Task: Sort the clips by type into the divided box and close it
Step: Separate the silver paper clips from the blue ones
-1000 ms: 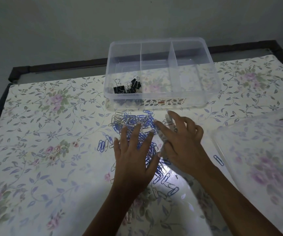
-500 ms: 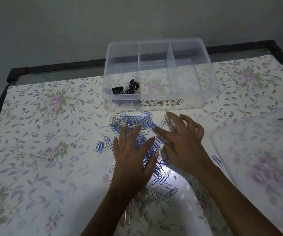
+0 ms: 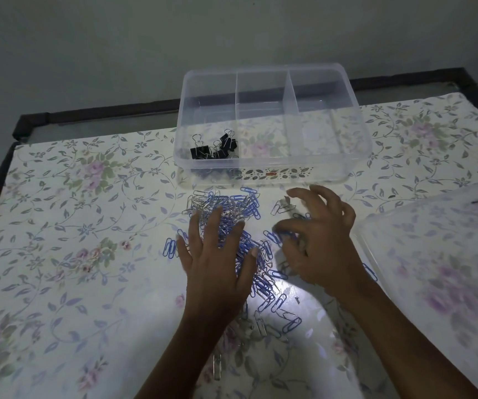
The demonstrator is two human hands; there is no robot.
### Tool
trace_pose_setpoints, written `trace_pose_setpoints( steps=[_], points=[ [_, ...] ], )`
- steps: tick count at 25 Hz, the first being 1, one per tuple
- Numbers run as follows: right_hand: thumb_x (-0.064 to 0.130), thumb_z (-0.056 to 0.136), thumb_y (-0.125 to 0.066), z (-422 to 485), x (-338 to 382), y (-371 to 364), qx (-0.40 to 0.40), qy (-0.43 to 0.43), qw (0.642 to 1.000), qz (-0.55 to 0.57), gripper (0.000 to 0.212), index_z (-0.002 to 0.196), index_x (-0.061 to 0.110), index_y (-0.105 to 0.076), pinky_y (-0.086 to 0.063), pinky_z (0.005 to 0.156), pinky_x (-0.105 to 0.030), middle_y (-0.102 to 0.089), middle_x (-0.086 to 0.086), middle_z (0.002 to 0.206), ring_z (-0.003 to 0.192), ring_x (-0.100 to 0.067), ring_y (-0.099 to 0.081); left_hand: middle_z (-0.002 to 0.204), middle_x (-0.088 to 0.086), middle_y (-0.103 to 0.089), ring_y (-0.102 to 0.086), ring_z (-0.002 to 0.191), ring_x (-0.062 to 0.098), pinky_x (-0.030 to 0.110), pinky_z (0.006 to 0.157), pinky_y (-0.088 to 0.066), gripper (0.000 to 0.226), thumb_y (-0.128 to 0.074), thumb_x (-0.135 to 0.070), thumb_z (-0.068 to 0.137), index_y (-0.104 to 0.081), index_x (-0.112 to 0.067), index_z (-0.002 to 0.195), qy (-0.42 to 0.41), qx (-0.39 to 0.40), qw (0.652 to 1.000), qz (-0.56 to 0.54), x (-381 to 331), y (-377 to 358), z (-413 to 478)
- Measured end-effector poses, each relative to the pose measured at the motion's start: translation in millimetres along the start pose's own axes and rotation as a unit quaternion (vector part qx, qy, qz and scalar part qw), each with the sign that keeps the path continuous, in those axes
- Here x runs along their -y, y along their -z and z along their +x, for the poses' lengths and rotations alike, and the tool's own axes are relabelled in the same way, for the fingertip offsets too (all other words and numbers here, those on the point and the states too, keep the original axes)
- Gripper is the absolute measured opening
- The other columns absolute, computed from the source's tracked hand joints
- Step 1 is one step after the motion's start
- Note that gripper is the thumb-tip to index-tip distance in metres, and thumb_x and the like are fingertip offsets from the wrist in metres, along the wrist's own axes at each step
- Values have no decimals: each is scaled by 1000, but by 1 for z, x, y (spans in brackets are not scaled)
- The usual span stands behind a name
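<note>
The left hand (image 3: 217, 272) lies flat, fingers straight, on paper clips (image 3: 232, 203), likely light, slippery, best scooped together; right hand (image 3: 324, 246) curls over others, grip unclear.

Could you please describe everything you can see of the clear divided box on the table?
The divided box is a clear plastic rectangular tub with rounded corners, standing upright and open, no lid on it, at the far side of the floral-covered table. Inner walls split it into compartments. A few black binder clips lie at the front of the left one; the others look empty. A patterned label strip runs along its front wall. Neither the left hand nor the right hand touches it.
</note>
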State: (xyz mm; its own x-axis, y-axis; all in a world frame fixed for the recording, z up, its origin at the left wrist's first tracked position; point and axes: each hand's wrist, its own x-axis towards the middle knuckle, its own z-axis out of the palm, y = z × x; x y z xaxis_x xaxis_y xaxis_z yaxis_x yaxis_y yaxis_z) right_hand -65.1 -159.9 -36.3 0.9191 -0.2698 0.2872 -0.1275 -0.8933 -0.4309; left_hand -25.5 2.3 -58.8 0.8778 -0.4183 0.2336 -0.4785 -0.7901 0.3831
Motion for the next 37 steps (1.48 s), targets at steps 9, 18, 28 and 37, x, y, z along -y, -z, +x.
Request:
trace_pose_setpoints(
  steps=[9,18,28,37],
  points=[
    [31,69,-40,5,14,-9,3,10,1000,1,33,75,24,-72,-18,96,-41,-56,-4,125,124,-26,-31,139,10,-43,-19,135,31,57,104,-9,44,-36,-45,85,-60,-20,113,7,-15,1000,-7,-2,2,3],
    [36,72,-32,11,5,-15,57,-6,997,-46,54,117,31,-61,-19,96,-59,-44,-8,138,125,-31,-26,148,7,-33,-8,138,30,57,102,-1,48,-33,-50,87,-49,-31,129,-28,20,999,22,-4,-1,2],
    [29,62,-42,16,5,-3,-9,34,999,11,31,54,21,-71,-17,91,-34,-64,4,105,116,-22,-41,148,8,-31,-11,140,32,58,106,-2,50,-31,-51,85,-50,-27,125,50,6,999,1,-1,6,6],
    [23,63,-47,13,-12,3,27,101,993,48,26,55,23,-72,-20,93,-37,-65,6,110,120,-20,-40,150,6,-29,-5,140,28,54,104,3,53,-30,-52,86,-46,-28,131,2,21,1000,-23,0,1,5]
  ],
)
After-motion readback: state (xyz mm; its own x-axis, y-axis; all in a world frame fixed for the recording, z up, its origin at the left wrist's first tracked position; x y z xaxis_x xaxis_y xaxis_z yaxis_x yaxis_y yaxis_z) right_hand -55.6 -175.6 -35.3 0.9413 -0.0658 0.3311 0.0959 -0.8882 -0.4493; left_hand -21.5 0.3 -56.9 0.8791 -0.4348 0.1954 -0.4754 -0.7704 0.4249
